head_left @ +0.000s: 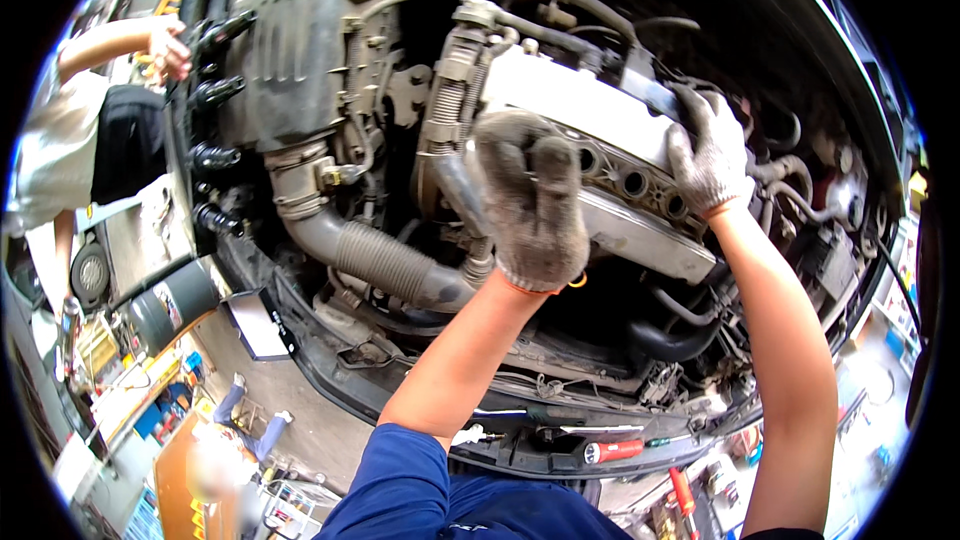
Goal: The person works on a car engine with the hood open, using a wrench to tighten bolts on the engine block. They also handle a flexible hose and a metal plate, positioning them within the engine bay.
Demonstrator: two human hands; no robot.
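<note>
Both my hands wear dirty grey knit gloves over an open car engine bay. My left hand [535, 210] is raised in front of the engine, its soiled side facing up and its fingers curled in; whatever they may hold is hidden. My right hand [715, 155] rests at the right end of a pale metal engine cover [575, 95], thumb and fingers apart. Below that cover runs a row of round openings [633, 183] in the engine. A silver metal ledge [650, 240] lies under the openings, partly behind my left hand.
A black air filter box [290, 60] and ribbed intake hose [385, 260] fill the left side. Several black ignition coils [215, 155] line the left edge near another person's hand [168, 48]. A red flashlight [612, 451] lies on the front edge.
</note>
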